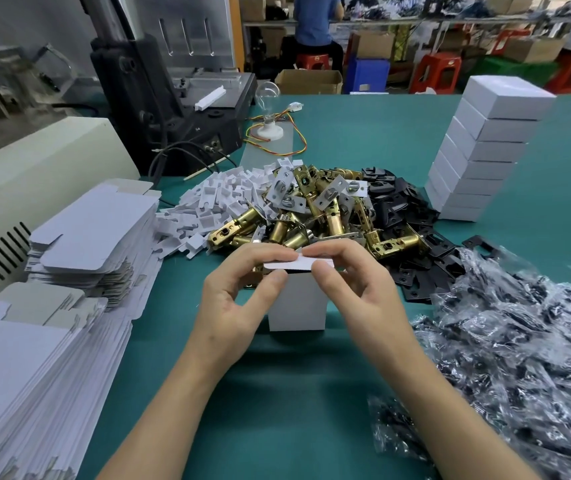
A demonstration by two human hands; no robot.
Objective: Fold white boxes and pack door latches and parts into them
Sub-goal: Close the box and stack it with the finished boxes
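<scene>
A small white box [298,303] stands upright on the green table [311,393] in front of me. My left hand [239,292] and my right hand [353,282] both pinch its top flap with thumbs and fingers. Behind the box lies a heap of brass door latches [315,209], with white plastic parts [221,199] to its left and black plates [401,216] to its right. Small clear bags of dark parts [519,341] are piled at the right. Flat unfolded box blanks [80,233] are stacked at the left.
A tall stack of closed white boxes [481,150] stands at the back right. A black machine [173,95], a beige housing [35,174] and a light bulb [268,109] with coloured wires sit at the back left. People sit on red stools [440,71] beyond the table.
</scene>
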